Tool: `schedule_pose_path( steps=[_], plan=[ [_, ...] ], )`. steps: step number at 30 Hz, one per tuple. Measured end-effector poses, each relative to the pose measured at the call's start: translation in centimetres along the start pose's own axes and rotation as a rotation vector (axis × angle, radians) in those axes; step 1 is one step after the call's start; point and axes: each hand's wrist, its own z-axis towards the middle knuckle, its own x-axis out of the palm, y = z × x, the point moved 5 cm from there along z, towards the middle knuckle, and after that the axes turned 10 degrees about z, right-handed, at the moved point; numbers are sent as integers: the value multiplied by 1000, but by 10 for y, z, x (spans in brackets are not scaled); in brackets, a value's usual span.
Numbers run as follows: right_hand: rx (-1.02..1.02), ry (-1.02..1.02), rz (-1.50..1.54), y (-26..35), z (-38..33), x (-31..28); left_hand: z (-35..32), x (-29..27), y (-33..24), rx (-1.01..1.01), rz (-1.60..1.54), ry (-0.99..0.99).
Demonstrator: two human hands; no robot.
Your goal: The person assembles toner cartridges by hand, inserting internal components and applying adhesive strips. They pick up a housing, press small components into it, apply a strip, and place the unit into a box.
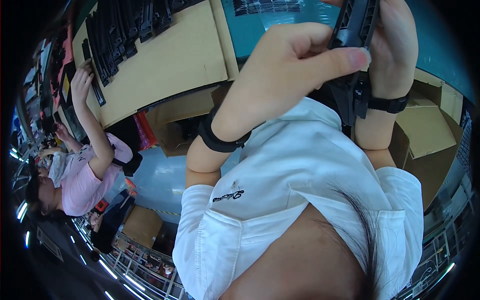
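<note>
Gripping a long, ribbed black plastic part [356, 31] near the upper edge of the head view, the person's left hand [300, 62] has its thumb pressed across the near face and its fingers curled in behind, so this grip is clamped on the part. The right hand [397, 47] lies along the part's right side, palm turned toward it; the upper edge cuts off some of its fingers, and I cannot tell whether its grip is closed. The part is raised in front of the chest, its darker lower end hanging below the left thumb, between the two wrists. A black wristband [220, 141] circles the left wrist, and a black strap [392, 104] the right. The person wears a white short-sleeved shirt [270, 200].

Beyond the hands spreads a teal desk surface [241, 37], with a clear-wrapped bundle of dark pieces [267, 6] at the top. To the left, a tan cardboard sheet [185, 62] bears rows of slender black plastic strips [117, 35]. A co-worker in a pink shirt [82, 182] reaches one hand [81, 85] to the strip at its left end. Open brown cardboard boxes [432, 132] stand below, on both sides.
</note>
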Motion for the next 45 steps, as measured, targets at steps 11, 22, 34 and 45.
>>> schedule_pose_path(
  steps=[11, 22, 34, 45],
  plan=[
    [-86, -115, -79, -1, 5, -25, 2, 3, 44, 144, -408, -167],
    [-136, -251, -98, 9, 4, -51, 18, 0, 90, 569, 1500, -885],
    [-144, -277, -91, 6, 7, -57, 11, -9, 79, 534, 1040, -807],
    [-154, -280, -69, 3, 8, -53, 6, 0, 95, 472, 922, -866]
  ],
)
